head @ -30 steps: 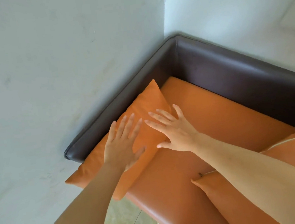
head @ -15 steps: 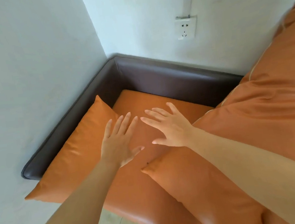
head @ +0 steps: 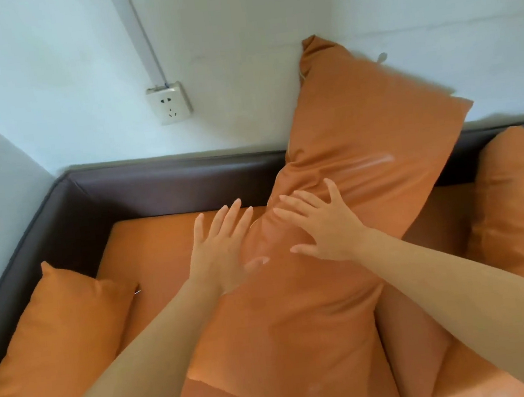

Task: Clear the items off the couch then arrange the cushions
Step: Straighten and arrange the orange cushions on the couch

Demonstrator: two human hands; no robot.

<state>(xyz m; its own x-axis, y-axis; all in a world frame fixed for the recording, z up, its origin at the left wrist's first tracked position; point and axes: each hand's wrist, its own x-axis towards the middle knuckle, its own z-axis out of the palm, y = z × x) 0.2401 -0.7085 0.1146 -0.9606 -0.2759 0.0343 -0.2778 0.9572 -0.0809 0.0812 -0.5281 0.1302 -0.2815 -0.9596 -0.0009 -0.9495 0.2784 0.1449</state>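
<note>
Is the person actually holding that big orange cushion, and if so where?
Nothing is gripped. Both hands lie open: the right hand flat on the big cushion's middle, the left hand at its left edge.

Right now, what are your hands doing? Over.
Left hand and right hand open, flat on the big middle cushion. Cushion slumped against wall. Nothing in the way.

I see the couch: a dark brown padded rim wrapping an orange seat set into the wall corner. A long orange cushion lies on the seat directly under my fingers, its far end leaning up over the back rim against the wall. Left of my fingers, a smaller cushion rests along the side rim. Right of my fingers, another cushion sits against the back rim.
</note>
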